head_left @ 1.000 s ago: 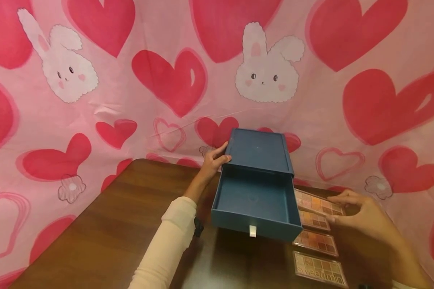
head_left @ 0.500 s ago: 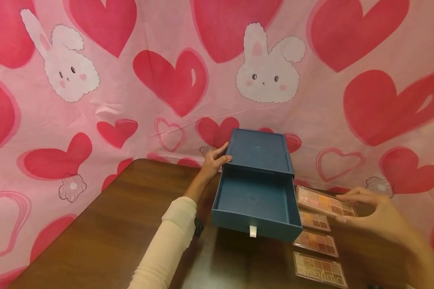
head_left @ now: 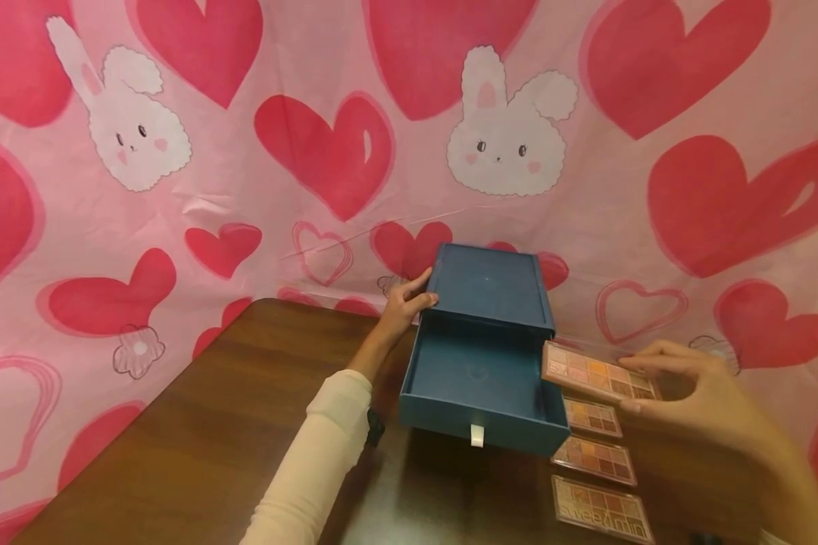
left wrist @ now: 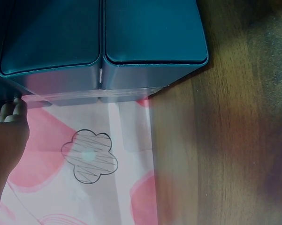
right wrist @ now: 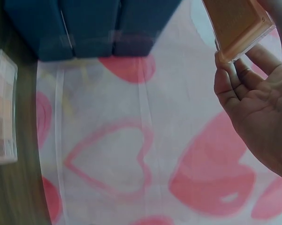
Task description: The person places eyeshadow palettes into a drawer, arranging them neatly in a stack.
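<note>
My right hand [head_left: 712,397] pinches an eyeshadow palette [head_left: 579,369] by its right end, thumb at the near side and fingers at the far side. The palette's left end overlaps the right wall of an open blue drawer [head_left: 477,378]. In the right wrist view, the palette [right wrist: 237,26] shows its underside above the fingers. The drawer juts from a blue drawer unit [head_left: 487,284], and nothing lies inside it. My left hand [head_left: 402,303] rests on the unit's left side, thumb over the top edge. In the left wrist view, its fingers [left wrist: 7,110] are partly hidden.
Three more eyeshadow palettes lie in a column right of the drawer: a far one [head_left: 593,418], a middle one [head_left: 596,459] and a near one [head_left: 603,507]. The wooden table [head_left: 245,424] ends against a pink heart-print cloth [head_left: 382,76]. A white pull tab [head_left: 477,436] hangs at the drawer front.
The right hand first drew the palette slightly right and up, then carried it left to the drawer's right wall. The left hand and drawer unit have stayed put.
</note>
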A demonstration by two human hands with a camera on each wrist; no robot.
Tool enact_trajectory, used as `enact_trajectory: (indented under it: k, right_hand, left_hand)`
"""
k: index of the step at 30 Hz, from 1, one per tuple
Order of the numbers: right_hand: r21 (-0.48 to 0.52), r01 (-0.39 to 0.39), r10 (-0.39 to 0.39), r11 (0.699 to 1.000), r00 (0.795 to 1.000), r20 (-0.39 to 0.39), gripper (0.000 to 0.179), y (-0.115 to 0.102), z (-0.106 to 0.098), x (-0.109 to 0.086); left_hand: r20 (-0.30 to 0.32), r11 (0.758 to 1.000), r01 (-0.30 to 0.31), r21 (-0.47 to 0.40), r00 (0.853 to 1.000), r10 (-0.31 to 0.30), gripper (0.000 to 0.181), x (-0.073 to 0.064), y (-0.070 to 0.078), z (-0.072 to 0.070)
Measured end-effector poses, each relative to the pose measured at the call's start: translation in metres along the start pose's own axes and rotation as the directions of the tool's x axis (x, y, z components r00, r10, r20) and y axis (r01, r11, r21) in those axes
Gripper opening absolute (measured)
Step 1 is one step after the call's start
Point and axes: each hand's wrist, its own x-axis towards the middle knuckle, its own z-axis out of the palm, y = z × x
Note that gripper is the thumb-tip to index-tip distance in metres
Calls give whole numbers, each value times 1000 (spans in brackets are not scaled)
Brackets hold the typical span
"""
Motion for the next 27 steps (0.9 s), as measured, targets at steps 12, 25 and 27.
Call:
enact_trajectory:
  k: [12,25,27]
  right_hand:
    - [32,69,-71,997,996,59,51,-26,31,30]
    - [20,200,-201,980,975,94,50,-39,65,56]
    - [23,211,-212,977,972,102,49,-42,70,61]
  left_hand:
    - [-3,1000,-7,-5,1000,7,63,2,-1,0]
    - [-15,1000,-18,-10,1000,18,66,2,-2,3]
    - [-19,1000,-20,-19,1000,20,66,1,-2,4]
